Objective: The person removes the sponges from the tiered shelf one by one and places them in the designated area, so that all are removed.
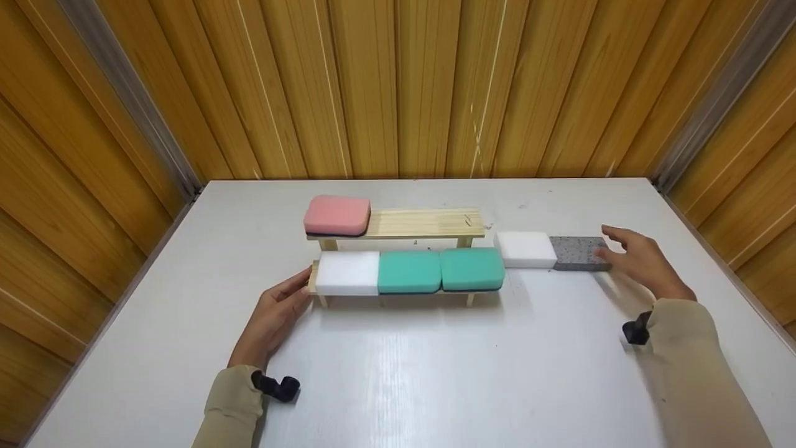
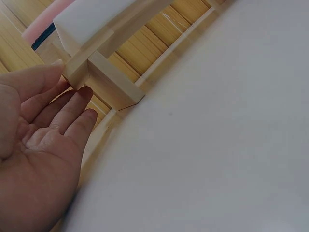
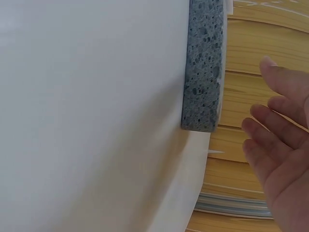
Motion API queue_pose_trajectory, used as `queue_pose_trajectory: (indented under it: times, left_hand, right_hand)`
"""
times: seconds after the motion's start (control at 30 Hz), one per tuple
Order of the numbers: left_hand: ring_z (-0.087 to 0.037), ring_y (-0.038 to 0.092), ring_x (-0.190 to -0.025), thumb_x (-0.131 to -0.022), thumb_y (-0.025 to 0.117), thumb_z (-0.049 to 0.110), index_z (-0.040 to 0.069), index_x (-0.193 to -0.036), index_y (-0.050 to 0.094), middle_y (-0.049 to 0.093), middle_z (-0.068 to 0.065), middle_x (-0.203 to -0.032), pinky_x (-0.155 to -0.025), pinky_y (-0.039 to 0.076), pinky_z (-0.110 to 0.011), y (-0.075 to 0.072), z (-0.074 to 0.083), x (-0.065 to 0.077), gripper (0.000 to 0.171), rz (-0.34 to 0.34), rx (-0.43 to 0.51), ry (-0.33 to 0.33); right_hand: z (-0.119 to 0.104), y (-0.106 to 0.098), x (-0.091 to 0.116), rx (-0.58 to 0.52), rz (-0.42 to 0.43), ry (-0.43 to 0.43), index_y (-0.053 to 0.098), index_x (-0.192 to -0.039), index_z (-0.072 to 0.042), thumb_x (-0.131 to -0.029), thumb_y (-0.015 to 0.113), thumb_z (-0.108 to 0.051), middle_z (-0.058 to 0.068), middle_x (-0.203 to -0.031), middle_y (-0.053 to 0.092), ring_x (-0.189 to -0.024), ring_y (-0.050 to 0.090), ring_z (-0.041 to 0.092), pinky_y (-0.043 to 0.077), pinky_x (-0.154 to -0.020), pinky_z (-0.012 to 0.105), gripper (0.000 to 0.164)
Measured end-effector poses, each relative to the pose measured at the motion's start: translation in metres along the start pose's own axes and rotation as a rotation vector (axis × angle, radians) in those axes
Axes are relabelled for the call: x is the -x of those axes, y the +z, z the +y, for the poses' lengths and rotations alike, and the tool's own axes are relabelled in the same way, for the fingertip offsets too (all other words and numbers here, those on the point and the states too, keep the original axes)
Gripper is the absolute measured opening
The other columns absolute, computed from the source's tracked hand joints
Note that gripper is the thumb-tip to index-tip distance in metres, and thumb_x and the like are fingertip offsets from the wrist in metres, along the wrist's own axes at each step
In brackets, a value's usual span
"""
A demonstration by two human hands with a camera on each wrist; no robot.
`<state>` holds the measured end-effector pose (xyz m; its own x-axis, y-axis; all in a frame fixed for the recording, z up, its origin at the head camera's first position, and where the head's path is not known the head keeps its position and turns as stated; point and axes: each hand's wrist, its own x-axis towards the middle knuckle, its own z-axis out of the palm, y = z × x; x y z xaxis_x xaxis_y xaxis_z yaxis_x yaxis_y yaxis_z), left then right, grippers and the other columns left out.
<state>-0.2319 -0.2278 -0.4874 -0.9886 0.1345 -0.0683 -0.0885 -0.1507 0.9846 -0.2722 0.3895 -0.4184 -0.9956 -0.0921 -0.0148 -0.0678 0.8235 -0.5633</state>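
Observation:
My left hand (image 1: 273,320) pinches the left end of the front wooden stand (image 1: 313,280), thumb and fingertips at its end in the left wrist view. On this stand sit a white sponge (image 1: 348,272) and two green sponges, the left one (image 1: 409,272) and the right one (image 1: 472,269), in a row. At the right, my right hand (image 1: 643,261) hovers by a grey porous sponge block (image 1: 579,253) with fingers spread. A gap separates the fingers from the block (image 3: 203,67) in the right wrist view. A white sponge (image 1: 527,249) adjoins the block's left side.
Behind the front stand is a second low wooden stand (image 1: 429,223), bearing a pink sponge (image 1: 337,214) on its left end. Everything stands on a white table (image 1: 398,373). Wood-patterned panels (image 1: 398,87) rise behind the table and along both sides.

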Motion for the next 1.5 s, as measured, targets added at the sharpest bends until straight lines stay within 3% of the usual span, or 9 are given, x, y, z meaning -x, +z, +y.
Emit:
queue_pose_trajectory:
  times: [0.13,0.37,0.73,1.13,1.5]
  left_hand:
    - [-0.017,0.034,-0.142,-0.09,0.068,0.019,0.007,-0.144,0.044,0.039,-0.005,-0.153,-0.107,0.04,-0.016,-0.001,-0.002,0.0,0.059,0.01,-0.041,0.012]
    - [-0.021,0.034,-0.142,-0.092,0.065,0.011,0.002,-0.144,0.041,0.037,-0.008,-0.153,-0.108,0.041,-0.019,-0.001,-0.003,0.0,0.058,0.003,0.057,0.008]
    - [-0.019,0.035,-0.142,-0.092,0.064,0.012,0.004,-0.144,0.043,0.038,-0.007,-0.153,-0.109,0.04,-0.019,0.0,-0.002,0.0,0.056,0.003,0.035,0.012]
    - [-0.02,0.036,-0.141,-0.092,0.066,0.014,0.005,-0.144,0.043,0.038,-0.007,-0.153,-0.108,0.041,-0.019,0.0,-0.001,0.0,0.058,-0.006,0.049,0.008]
    - [-0.019,0.035,-0.142,-0.091,0.066,0.014,0.005,-0.144,0.043,0.039,-0.005,-0.153,-0.108,0.04,-0.017,0.0,0.0,0.0,0.058,0.006,0.026,0.007]
  right_hand:
    - [-0.01,-0.003,0.0,0.004,0.016,-0.026,0.027,-0.148,0.004,-0.097,0.055,-0.042,0.035,-0.147,0.032,-0.13,0.031,0.059,0.032,-0.106,0.068,0.075]
    - [-0.029,-0.007,0.0,-0.033,0.071,-0.103,0.032,-0.146,0.005,-0.095,0.059,-0.036,0.034,-0.145,0.036,-0.128,0.033,0.059,0.034,-0.106,0.067,0.071]
    - [-0.063,-0.011,-0.007,0.011,0.09,-0.148,0.034,-0.147,0.002,-0.093,0.061,-0.041,0.03,-0.146,0.038,-0.131,0.036,0.053,0.036,-0.107,0.063,0.074]
    - [-0.098,-0.008,-0.01,-0.029,0.101,-0.241,0.039,-0.144,0.001,-0.093,0.064,-0.034,0.026,-0.142,0.046,-0.13,0.042,0.045,0.036,-0.11,0.056,0.067]
    - [-0.137,-0.003,-0.017,-0.074,0.05,-0.276,0.041,-0.144,-0.001,-0.093,0.063,-0.036,0.022,-0.143,0.047,-0.133,0.041,0.043,0.034,-0.114,0.052,0.066]
